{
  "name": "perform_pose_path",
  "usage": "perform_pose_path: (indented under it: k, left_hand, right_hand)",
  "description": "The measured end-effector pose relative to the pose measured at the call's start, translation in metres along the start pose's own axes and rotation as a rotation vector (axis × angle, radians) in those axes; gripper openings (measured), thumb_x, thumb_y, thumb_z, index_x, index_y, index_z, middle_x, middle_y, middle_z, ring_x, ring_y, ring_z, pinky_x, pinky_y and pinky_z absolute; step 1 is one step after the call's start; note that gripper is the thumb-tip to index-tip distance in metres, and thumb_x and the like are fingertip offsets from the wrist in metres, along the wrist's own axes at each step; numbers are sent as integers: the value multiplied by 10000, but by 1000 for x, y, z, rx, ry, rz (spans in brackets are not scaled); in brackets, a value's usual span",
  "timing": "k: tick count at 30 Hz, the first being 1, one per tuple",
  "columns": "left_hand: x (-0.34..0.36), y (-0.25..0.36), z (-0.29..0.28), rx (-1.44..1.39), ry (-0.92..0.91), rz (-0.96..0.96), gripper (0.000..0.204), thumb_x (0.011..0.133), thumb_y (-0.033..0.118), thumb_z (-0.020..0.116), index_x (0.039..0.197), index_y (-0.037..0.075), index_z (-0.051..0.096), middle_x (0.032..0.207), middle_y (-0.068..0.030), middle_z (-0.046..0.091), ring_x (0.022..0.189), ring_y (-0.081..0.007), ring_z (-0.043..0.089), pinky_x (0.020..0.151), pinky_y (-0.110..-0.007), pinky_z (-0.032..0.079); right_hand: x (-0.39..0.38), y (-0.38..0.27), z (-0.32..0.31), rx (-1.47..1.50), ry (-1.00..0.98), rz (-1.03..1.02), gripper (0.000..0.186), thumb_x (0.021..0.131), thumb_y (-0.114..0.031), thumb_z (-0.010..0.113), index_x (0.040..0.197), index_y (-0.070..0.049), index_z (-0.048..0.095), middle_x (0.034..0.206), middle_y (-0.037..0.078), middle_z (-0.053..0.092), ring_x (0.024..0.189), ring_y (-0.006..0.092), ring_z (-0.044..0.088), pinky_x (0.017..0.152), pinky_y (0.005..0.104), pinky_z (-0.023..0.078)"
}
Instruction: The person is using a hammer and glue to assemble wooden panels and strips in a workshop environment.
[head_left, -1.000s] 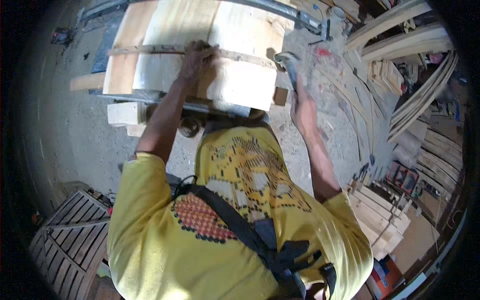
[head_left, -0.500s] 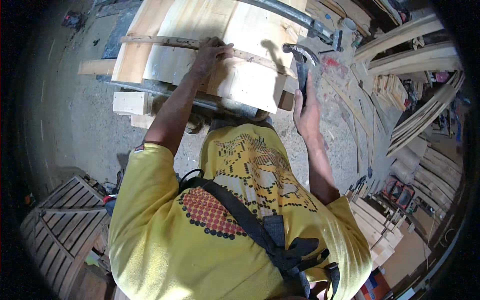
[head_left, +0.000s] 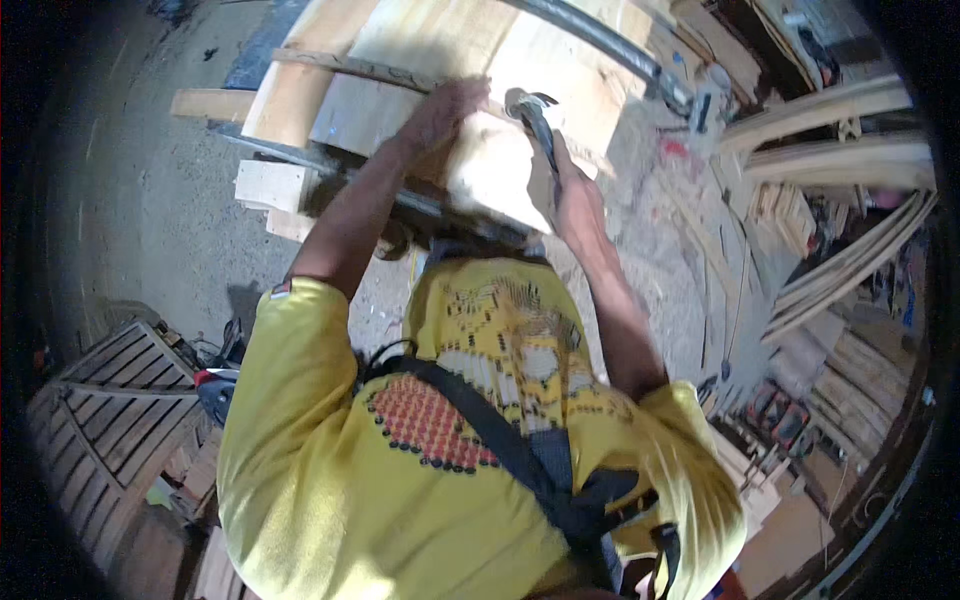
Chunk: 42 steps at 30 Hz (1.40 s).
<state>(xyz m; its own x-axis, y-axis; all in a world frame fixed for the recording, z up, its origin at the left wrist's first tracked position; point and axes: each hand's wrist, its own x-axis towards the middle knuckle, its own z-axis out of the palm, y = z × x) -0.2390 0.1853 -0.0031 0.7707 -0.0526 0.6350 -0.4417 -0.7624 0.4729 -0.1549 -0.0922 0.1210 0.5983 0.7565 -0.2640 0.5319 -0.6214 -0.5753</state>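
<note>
My right hand (head_left: 577,205) grips a claw hammer (head_left: 541,132) by its dark handle. The hammer's head is low over a thin wooden strip (head_left: 345,66), just right of my left hand; whether it touches is blurred. This strip runs across several pale boards (head_left: 362,115) lying side by side. My left hand (head_left: 448,110) is on the strip, its fingers curled together and smeared by motion. Anything pinched between them is too small to make out.
Metal bars (head_left: 600,42) run along the far and near sides of the boards. Planks (head_left: 825,115) and bent strips (head_left: 850,265) lean at the right. A slatted wooden frame (head_left: 120,400) stands at the lower left. Wood blocks (head_left: 270,183) sit below the boards' left end.
The hammer has swung left and down from beside the boards to the strip near my left hand. My left hand has shifted slightly right in the picture; the whole view has shifted a little too.
</note>
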Motion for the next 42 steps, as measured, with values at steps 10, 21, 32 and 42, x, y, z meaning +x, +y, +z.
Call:
perform_pose_path:
  k: [10,21,32,42]
  left_hand:
    - [3,-6,8,147,-192,-261,353,1081,170,387,1333,-6,562,1454,-175,528,1395,-290,460,1192,-446,327]
    - [29,29,-66,-174,93,-917,353,1034,202,467,1296,35,634,1153,-189,691,1107,-325,648,989,-457,482]
    - [-74,-142,-234,508,359,-1370,787,686,627,780,1011,-87,721,1100,-331,680,989,-464,681,841,-492,553]
    - [-109,-186,-257,8,343,-1639,550,846,468,776,1151,13,718,1123,-121,707,1069,-304,633,971,-435,479]
  right_hand:
    - [9,22,28,-101,122,-71,567,980,-91,494,1530,-53,359,990,333,650,800,458,675,739,485,540]
    - [-39,14,-19,147,264,74,633,938,-20,521,1540,-4,327,1024,307,663,898,404,692,815,451,536]
    - [-21,-125,-68,346,528,-501,654,988,14,499,1581,-11,226,923,157,648,658,164,592,611,299,509]
    - [42,-67,21,-112,29,-173,618,976,5,478,1568,-55,309,1069,297,652,884,251,644,869,337,494]
